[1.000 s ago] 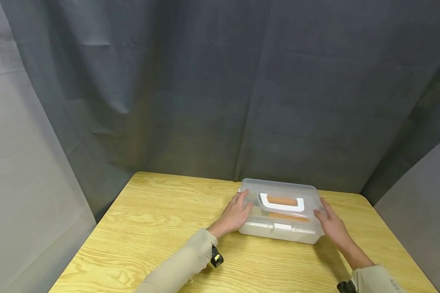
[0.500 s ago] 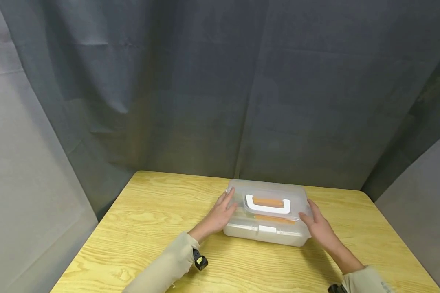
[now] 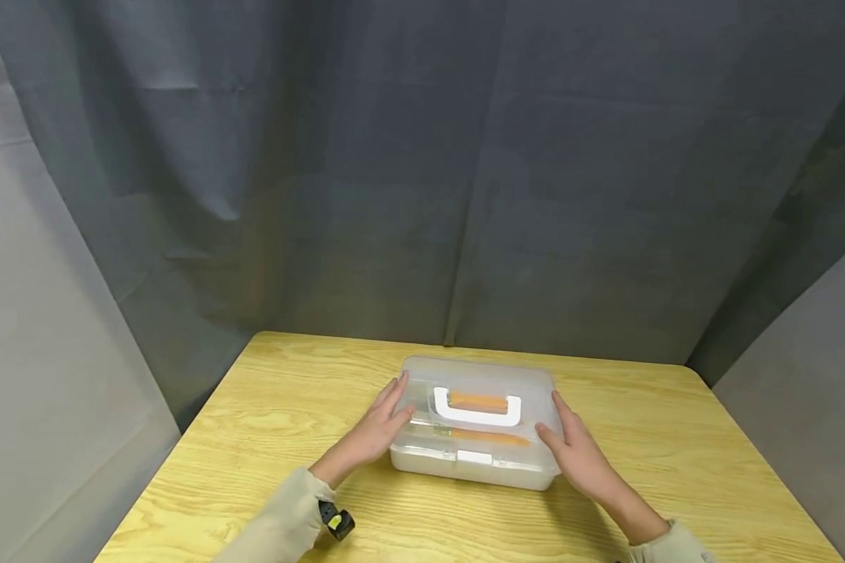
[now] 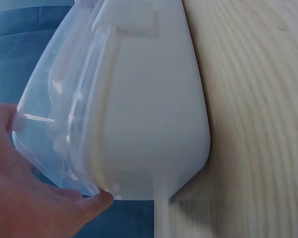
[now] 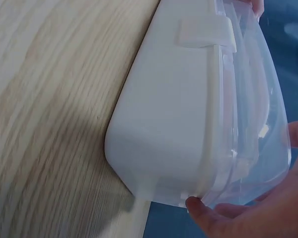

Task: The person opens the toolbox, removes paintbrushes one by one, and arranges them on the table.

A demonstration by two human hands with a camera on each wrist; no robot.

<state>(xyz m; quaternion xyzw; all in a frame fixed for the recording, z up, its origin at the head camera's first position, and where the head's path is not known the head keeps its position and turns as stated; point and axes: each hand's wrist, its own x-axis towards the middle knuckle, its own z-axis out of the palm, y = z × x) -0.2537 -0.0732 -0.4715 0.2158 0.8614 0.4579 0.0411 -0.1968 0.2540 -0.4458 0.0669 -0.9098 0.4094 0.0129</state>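
A clear-lidded plastic storage box (image 3: pixel 422 464) with a white base sits on the table, lid down. On its lid lies a white carry handle (image 3: pixel 479 418), and a white latch (image 3: pixel 475 457) is at the front. Orange objects (image 3: pixel 489 438) show blurred through the lid. My left hand (image 3: pixel 373 432) holds the box's left end, fingers along the lid's side. At the other end my right hand (image 3: pixel 583 461) holds the lid's edge and side, thumb toward the top. In the left wrist view the box's white wall (image 4: pixel 149 109) stands close to the wood.
The wooden table (image 3: pixel 253 438) extends around the box on all sides. A dark grey curtain (image 3: pixel 422 172) hangs behind its far edge, with pale panels (image 3: pixel 42 328) at the sides. A black strapped device (image 3: pixel 336 520) is on the left wrist.
The box has slid left and a little toward me across the table, with both hands moving along on its ends. The lid stays down.
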